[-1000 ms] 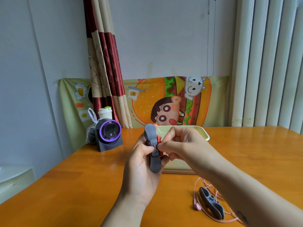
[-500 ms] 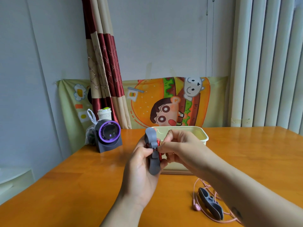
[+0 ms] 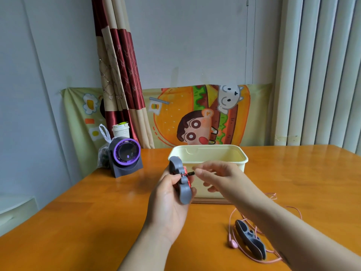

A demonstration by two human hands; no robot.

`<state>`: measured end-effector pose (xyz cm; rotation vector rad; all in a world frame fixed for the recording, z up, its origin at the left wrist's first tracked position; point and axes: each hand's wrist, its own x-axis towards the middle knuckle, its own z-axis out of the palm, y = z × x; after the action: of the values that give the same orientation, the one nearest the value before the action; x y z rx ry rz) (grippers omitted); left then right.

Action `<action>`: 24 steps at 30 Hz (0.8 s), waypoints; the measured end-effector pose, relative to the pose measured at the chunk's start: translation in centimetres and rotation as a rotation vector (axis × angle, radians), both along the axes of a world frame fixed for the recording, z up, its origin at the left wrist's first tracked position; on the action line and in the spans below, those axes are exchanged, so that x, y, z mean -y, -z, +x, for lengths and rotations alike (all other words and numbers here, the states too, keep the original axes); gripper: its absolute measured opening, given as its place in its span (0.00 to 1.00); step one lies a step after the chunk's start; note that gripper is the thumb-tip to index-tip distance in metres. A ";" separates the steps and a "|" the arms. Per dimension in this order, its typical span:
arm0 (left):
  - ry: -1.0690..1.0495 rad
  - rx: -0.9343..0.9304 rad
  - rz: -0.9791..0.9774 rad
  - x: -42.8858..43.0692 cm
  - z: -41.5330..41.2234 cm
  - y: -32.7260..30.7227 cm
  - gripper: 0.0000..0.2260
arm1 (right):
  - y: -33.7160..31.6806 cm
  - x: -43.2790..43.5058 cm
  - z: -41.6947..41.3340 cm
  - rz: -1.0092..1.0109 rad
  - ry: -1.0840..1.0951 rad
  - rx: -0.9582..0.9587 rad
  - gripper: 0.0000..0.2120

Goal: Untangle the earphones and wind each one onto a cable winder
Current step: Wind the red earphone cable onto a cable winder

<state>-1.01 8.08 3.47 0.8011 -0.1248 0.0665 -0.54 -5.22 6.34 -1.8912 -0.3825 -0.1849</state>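
Observation:
My left hand (image 3: 168, 200) grips a grey cable winder (image 3: 180, 179) upright above the table, with a red earphone cable (image 3: 185, 174) wound round its waist and the dark plug end sticking out to the right. My right hand (image 3: 218, 175) hovers just right of that plug, fingers loosely extended and blurred, apart from the winder. A second grey winder (image 3: 251, 239) lies on the table at the lower right, on top of a loose pink earphone (image 3: 233, 243) and its cable.
A cream plastic tub (image 3: 209, 153) stands behind my hands. At the back left are a purple-ringed grey device (image 3: 126, 157), a paper cup (image 3: 120, 130) and a plastic bag. The orange wooden table (image 3: 78, 222) meets a cartoon cloth on the wall.
My right hand has let go of the red cable at the winder's waist and drawn slightly right. The camera view tilted down and the left hand kept its grip.

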 end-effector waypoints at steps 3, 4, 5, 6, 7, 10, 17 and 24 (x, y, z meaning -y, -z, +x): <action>0.000 -0.050 -0.059 -0.3 0.9 0.2 0.11 | 1.8 -0.1 0.1 0.070 0.139 0.116 0.07; 0.005 -0.064 -0.085 -0.3 1.4 0.5 0.11 | 2.4 -0.4 0.1 0.057 0.132 0.115 0.09; 0.006 -0.076 -0.103 -0.3 1.6 0.7 0.11 | 2.8 -0.8 0.0 0.037 0.113 0.108 0.11; 0.021 -0.077 -0.107 0.0 2.0 1.0 0.11 | 3.2 -1.3 0.2 0.017 0.097 0.107 0.12; 0.034 -0.078 -0.092 0.3 2.3 1.3 0.11 | 3.6 -1.7 0.5 0.004 0.093 0.114 0.13; 0.080 -0.019 -0.058 1.2 3.1 1.6 0.13 | 4.1 -2.3 1.7 0.007 0.119 0.153 0.14; 0.007 0.081 0.233 0.9 6.7 2.0 0.16 | 2.1 -0.1 7.0 0.112 0.194 0.201 0.13; -0.071 0.104 0.882 0.2 9.2 6.3 0.13 | 1.0 1.7 13.8 -0.379 0.514 0.301 0.11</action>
<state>8.18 7.85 -2.79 1.6837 -0.2294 0.1232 13.30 -6.88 5.37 -2.3167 -0.1254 -0.7941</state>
